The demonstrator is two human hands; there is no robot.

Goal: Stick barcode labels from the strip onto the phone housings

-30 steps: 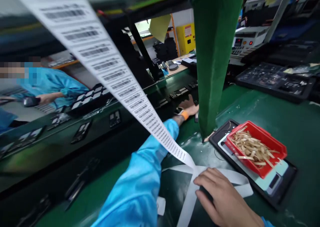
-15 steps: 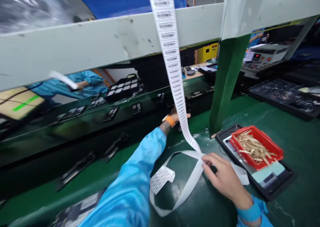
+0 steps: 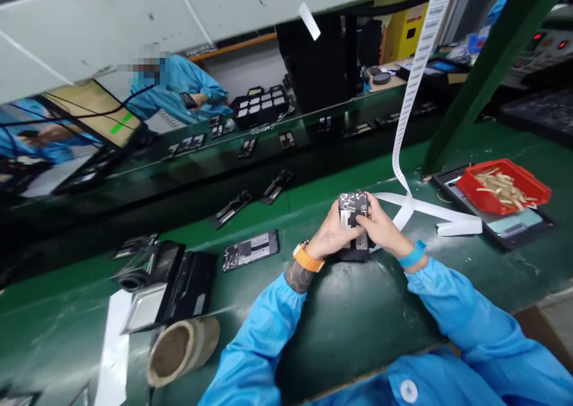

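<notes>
An opened smartphone [image 3: 353, 206] with bare circuitry on its upper half is upright between my two hands, over the green bench. My left hand [image 3: 333, 233] grips its left edge, the thumb lying across the middle. On its right edge, my right hand [image 3: 381, 224] is wrapped with the thumb bent over the face. Behind my right hand the barcode label strip [image 3: 418, 65] hangs down and folds loosely onto the bench [image 3: 358, 316]. Left of my hands lies a second opened phone [image 3: 250, 251].
A red bin [image 3: 535, 191] of tan strips rests on a black tray [image 3: 505, 242] at right, beside a green post [image 3: 474, 89]. At left are a cardboard roll [image 3: 201, 340] and a black device [image 3: 192, 286]. Phones line the belt [image 3: 313, 116]; a co-worker [image 3: 183, 83] stands beyond.
My left hand has come back from the belt side and now holds an opened phone. My right hand has let go of the label strip and joined it. The view has shifted left.
</notes>
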